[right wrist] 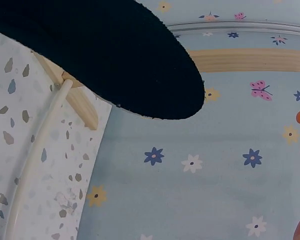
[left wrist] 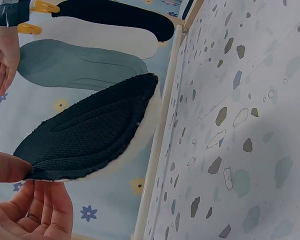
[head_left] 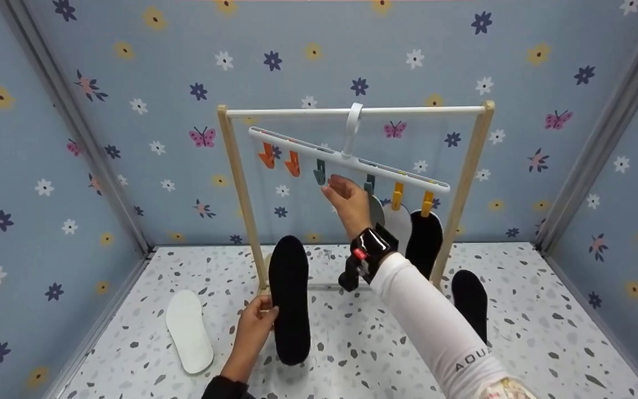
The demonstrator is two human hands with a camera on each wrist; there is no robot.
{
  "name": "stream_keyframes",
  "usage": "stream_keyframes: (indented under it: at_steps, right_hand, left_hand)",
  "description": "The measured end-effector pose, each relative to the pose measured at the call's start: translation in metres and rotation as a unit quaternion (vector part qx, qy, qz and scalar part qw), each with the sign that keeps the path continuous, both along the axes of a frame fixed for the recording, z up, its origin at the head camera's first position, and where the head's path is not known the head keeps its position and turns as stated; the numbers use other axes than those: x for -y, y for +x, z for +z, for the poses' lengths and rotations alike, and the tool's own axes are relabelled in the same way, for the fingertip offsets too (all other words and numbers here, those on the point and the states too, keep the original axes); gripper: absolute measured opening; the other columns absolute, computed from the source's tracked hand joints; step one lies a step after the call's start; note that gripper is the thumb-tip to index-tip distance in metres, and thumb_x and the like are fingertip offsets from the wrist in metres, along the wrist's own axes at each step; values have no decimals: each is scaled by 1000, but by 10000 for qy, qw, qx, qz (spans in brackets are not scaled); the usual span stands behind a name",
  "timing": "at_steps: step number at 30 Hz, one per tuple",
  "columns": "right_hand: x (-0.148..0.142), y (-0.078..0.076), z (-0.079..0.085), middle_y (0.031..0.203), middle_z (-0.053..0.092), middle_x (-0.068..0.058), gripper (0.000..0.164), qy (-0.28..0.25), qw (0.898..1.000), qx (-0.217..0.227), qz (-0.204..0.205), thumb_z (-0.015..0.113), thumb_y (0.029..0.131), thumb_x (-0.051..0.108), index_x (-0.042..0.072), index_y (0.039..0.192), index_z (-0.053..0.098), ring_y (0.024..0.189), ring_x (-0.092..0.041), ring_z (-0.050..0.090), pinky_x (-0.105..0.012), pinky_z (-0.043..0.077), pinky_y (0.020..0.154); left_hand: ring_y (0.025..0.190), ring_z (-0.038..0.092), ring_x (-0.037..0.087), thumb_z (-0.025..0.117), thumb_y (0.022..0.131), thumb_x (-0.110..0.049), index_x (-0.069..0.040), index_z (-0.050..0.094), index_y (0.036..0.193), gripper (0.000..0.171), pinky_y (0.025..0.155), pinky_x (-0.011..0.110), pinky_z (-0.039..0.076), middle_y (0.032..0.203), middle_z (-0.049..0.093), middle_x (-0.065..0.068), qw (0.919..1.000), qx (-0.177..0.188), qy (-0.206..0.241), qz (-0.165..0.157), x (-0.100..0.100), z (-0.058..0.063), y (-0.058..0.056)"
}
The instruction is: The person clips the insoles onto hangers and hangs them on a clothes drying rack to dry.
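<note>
Enclosing everything, blue flowered walls (head_left: 297, 33) meet at metal corner strips; below we have a white speckled surface (head_left: 352, 343), with a wooden rack (head_left: 241, 188) standing on it. Right arm, white sleeve (head_left: 430, 321), black device (head_left: 374, 249) at the wrist, stretches from lower right forward and up to the left. We read the right hand (head_left: 352, 205) as raised just below the hanger bar, fingers loosely extended side by side; whether it touches the nearest clip we can't tell. Left arm, dark cuff (head_left: 225, 388), comes up low from the bottom edge; we get the left hand (head_left: 255, 324) pinching a black insole (head_left: 290, 302) by its side edge, thumb on the dark face, fingers behind. White hanger (head_left: 349, 160) hooks over the rack's rail, bar sloping down rightward. We place the held insole before the rack, below the hanger, long axis near vertical in the head view, one rounded end up, the other down. Beyond the right hand we count three hanging insoles (head_left: 398, 227); a pale insole (head_left: 190, 331) lies at left. Smallest, we note orange clips (head_left: 293, 164), dark green clips (head_left: 319, 173) and yellow clips (head_left: 397, 197)
</note>
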State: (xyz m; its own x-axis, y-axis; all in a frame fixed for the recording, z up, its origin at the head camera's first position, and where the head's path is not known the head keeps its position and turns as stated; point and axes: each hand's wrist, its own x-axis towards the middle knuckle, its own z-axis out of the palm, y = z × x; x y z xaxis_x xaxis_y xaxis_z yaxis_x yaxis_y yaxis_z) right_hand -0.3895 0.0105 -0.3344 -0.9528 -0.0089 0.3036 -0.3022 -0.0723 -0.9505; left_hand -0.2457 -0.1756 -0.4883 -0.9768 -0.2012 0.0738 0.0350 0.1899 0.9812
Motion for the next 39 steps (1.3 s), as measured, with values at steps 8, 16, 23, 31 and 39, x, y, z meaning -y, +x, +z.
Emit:
stream_keyframes:
  at_steps: [8, 16, 23, 31, 39]
  right_hand:
    - [6, -7, 3, 128, 56, -20, 48, -187, 9998, -103, 60, 67, 86, 13, -5, 128, 53, 119, -28, 53, -34, 42, 98]
    - [9, -11, 7, 127, 57, -21, 48, -533, 9985, -129, 65, 69, 84, 8, -7, 126, 53, 117, -28, 55, -32, 43, 97]
    - [17, -11, 11, 127, 57, -19, 49, -546, 9984, -74, 91, 71, 83, 8, -5, 127, 54, 115, -27, 56, -32, 45, 95]
    - [25, -12, 20, 118, 62, -19, 43, -618, 9981, -71, -49, 73, 81, 9, -5, 120, 59, 108, -25, 61, -30, 48, 90]
    - [25, -15, 17, 103, 67, -13, 30, -659, 9974, -268, -121, 72, 82, 11, -3, 107, 64, 92, -16, 62, -27, 47, 82]
  left_hand:
    - [81, 56, 14, 55, 92, -10, 4, 56, 112, 25, 67, 29, 50, 104, 58, 12, 9999, 71, 145, 28, -2, -1, 4]
    - [81, 57, 14, 54, 92, -9, 4, 55, 112, 25, 67, 29, 51, 104, 58, 12, 9996, 192, 185, 123, -3, -4, 3]
    - [78, 57, 13, 54, 92, -9, 4, 55, 112, 24, 67, 29, 51, 103, 58, 12, 9986, 375, 376, 69, -3, -5, 3]
    - [78, 58, 14, 54, 91, -8, 5, 55, 112, 24, 68, 29, 52, 103, 58, 13, 9989, 250, 385, 28, -3, -6, 1]
    - [80, 59, 14, 55, 91, -8, 5, 56, 112, 25, 68, 27, 51, 101, 59, 12, 9991, -22, 394, -147, 1, -6, 3]
